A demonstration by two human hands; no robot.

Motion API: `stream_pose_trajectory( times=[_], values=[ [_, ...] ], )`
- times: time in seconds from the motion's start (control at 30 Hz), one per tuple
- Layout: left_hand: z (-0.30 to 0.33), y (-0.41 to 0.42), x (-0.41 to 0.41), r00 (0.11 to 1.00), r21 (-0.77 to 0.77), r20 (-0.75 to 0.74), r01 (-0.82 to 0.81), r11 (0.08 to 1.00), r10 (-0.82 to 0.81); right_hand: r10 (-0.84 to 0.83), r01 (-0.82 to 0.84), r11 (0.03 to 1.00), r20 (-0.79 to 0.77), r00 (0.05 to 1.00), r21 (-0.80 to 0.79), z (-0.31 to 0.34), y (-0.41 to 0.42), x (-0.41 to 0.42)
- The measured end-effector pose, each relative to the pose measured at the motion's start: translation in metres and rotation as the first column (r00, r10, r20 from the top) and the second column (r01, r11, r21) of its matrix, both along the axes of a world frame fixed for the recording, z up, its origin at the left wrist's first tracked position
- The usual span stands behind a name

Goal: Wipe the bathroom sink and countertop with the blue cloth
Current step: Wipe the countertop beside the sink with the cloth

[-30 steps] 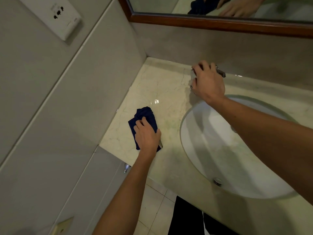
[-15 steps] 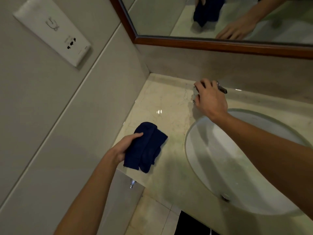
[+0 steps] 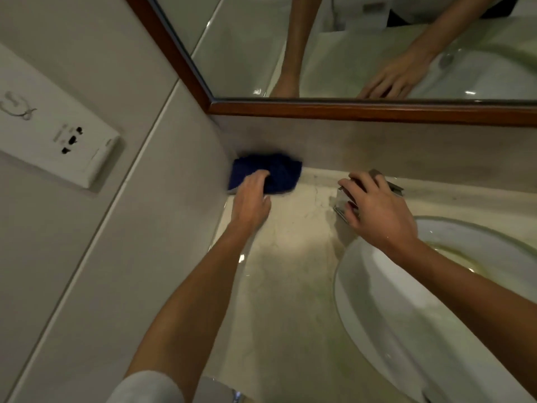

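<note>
Pressing into the far left corner of the counter (image 3: 290, 257), the blue cloth (image 3: 279, 173) lies bunched where the side wall meets the back wall, below the corner of the wood-framed mirror (image 3: 348, 110). A person's left hand (image 3: 251, 196) bears down on it, fingers curled into the fabric and gripping its near edge. Just to the right, the right hand (image 3: 374, 205) rests over a metal tap fitting (image 3: 344, 207), fingers bent around its top and holding it. The white sink (image 3: 377, 286) sits near the right arm, set into the pale marbled counter. A white wall socket plate (image 3: 58, 141) hangs on the tiled side wall at left. Both forearms are reflected in the mirror.
</note>
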State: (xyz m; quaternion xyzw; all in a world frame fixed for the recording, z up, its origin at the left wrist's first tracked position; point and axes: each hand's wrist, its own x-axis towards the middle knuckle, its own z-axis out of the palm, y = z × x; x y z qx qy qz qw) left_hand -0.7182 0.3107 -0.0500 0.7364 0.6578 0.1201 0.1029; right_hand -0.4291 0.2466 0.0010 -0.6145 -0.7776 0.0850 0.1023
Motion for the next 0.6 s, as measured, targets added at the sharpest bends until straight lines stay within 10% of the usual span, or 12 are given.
stream_pose_trajectory(
  times=[0.37, 0.6],
  values=[
    [-0.030, 0.058, -0.033, 0.878, 0.009, -0.378, 0.321, 0.947, -0.294, 0.010, -0.010, 1.000, -0.031, 0.999, 0.011, -0.002, 0.001, 0.001],
    [-0.025, 0.068, -0.041, 0.888, 0.000, -0.399, 0.249, 0.968, -0.229, 0.019, -0.017, 0.999, -0.036, 0.999, 0.051, -0.003, -0.001, 0.002]
  ],
)
